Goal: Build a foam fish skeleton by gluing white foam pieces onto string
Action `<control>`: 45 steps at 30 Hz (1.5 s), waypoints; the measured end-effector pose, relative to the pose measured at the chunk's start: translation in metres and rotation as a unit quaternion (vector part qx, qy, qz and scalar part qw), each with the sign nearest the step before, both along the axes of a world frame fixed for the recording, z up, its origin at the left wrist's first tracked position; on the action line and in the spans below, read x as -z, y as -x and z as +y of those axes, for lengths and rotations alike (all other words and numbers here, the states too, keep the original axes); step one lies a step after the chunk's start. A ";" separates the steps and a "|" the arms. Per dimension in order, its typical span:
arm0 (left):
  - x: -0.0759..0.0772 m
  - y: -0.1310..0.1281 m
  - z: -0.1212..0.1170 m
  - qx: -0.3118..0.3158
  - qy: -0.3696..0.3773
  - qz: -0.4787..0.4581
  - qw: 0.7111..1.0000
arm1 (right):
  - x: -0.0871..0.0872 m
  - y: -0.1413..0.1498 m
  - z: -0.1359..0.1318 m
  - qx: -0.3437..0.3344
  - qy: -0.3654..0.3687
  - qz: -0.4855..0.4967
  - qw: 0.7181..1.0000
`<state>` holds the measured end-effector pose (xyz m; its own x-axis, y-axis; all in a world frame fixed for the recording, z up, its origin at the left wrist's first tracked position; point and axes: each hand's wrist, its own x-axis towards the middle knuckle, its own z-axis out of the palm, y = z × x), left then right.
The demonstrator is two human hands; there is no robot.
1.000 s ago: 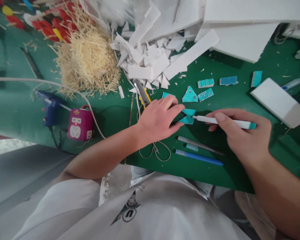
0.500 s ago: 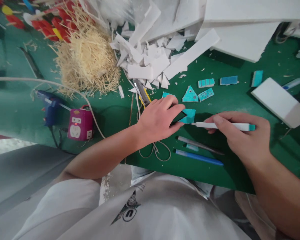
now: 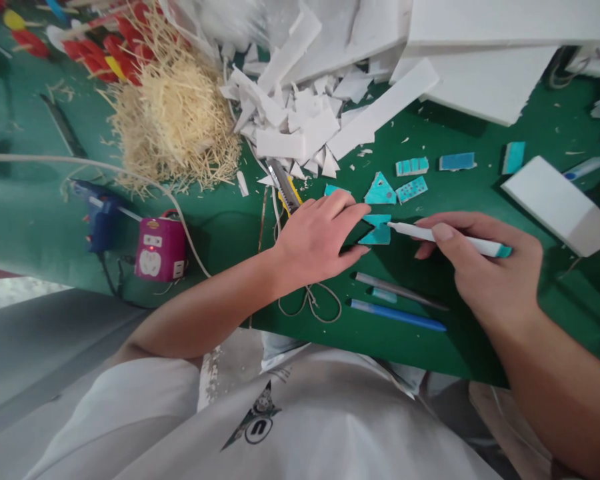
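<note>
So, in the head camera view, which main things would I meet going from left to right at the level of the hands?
Blue glue gun → pink socket box → left hand → notched turquoise piece → right hand → white block.

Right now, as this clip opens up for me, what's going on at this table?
A person is working on small turquoise pieces at a green table. The right hand holds a white marker, its tip at the edge of a notched turquoise piece. The left hand is at the opposite side, seemingly steadying it. A patterned triangle lies just beyond, and a blue pen lies nearer the person.
</note>
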<state>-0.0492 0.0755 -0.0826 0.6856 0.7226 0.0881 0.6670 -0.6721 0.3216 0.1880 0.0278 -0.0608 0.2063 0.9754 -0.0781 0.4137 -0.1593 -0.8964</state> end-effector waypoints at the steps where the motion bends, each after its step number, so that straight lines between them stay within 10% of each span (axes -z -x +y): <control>1: 0.000 0.000 0.000 -0.002 -0.002 -0.003 1.000 | 0.001 0.000 0.000 -0.004 -0.004 -0.003 1.000; 45: 0.001 0.000 -0.001 0.018 -0.035 0.013 0.999 | 0.002 0.000 -0.001 -0.030 -0.024 -0.024 0.999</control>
